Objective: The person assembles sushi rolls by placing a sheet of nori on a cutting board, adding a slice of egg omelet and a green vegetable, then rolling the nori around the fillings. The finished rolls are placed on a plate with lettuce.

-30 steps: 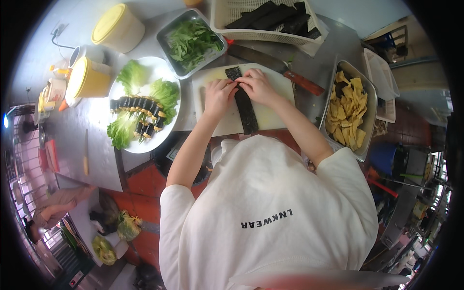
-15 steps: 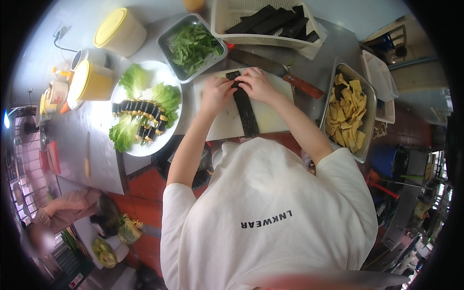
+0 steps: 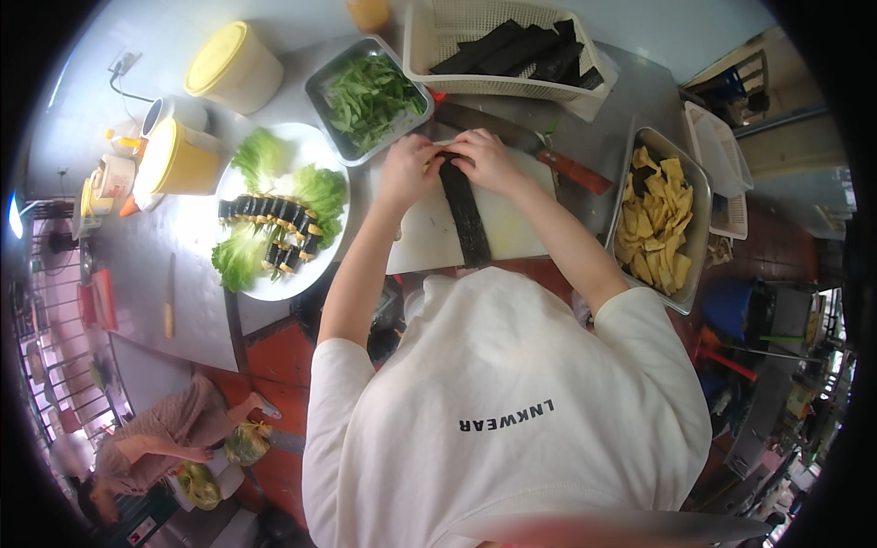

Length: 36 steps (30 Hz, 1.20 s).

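Note:
A long dark seaweed strip [image 3: 465,215] lies on a white cutting board [image 3: 425,233], running from my hands toward me. At its far end the fingers of my left hand [image 3: 408,168] and my right hand [image 3: 489,159] are closed on the strip, thumbs close together. Whatever the strip's end wraps there is mostly hidden by my fingers. Just beyond the board lies a cleaver with a brown wooden handle [image 3: 575,172]. On the left, a white plate [image 3: 301,283] carries lettuce leaves and small seaweed-wrapped rolls [image 3: 274,212] with yellow-brown filling.
A metal tray of green leaves [image 3: 370,96] and a cream basket of seaweed strips [image 3: 507,47] stand at the back. To the right is a metal tray of yellow-brown pieces [image 3: 654,219]. Lidded tubs [image 3: 233,68] and a wooden-handled knife [image 3: 169,310] are left. Another person [image 3: 164,425] is at lower left.
My fingers have shifted slightly at the strip's far end, now covering the part that stuck out beyond them. The other person at lower left has moved nearer. The view has shifted a little.

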Tool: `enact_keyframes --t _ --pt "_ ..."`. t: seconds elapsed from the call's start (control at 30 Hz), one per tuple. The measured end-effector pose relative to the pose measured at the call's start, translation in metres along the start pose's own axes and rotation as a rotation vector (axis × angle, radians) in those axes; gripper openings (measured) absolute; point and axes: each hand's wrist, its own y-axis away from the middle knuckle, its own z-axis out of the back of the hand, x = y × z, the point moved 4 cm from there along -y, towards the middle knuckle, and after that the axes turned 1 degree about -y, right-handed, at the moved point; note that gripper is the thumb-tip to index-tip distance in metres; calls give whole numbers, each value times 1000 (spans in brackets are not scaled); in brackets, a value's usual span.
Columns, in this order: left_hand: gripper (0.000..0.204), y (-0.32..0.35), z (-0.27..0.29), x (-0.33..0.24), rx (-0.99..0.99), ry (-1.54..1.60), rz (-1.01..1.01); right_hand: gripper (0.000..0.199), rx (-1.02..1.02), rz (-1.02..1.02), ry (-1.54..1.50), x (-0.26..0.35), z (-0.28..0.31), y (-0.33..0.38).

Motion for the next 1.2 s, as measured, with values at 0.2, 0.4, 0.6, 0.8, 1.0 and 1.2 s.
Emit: enact_keyframes --t 0.2,0.4,0.6,0.8,1.0,1.2 --pt "26 6 1 -2 14 -75 21 32 43 49 63 13 2 -18" --pt "25 2 -2 -7 3 -156 92 32 76 138 35 8 0 -29" --pt "36 21 13 -25 -390 108 310 28 120 211 97 20 5 -41" --pt "31 63 27 -22 -213 1502 1158 27 99 344 -137 70 14 -32" --pt "27 95 62 -10 -126 1188 1031 38 183 361 -268 101 5 -22" --pt "27 171 199 100 -687 544 875 33 -1 121 -317 84 53 -1"
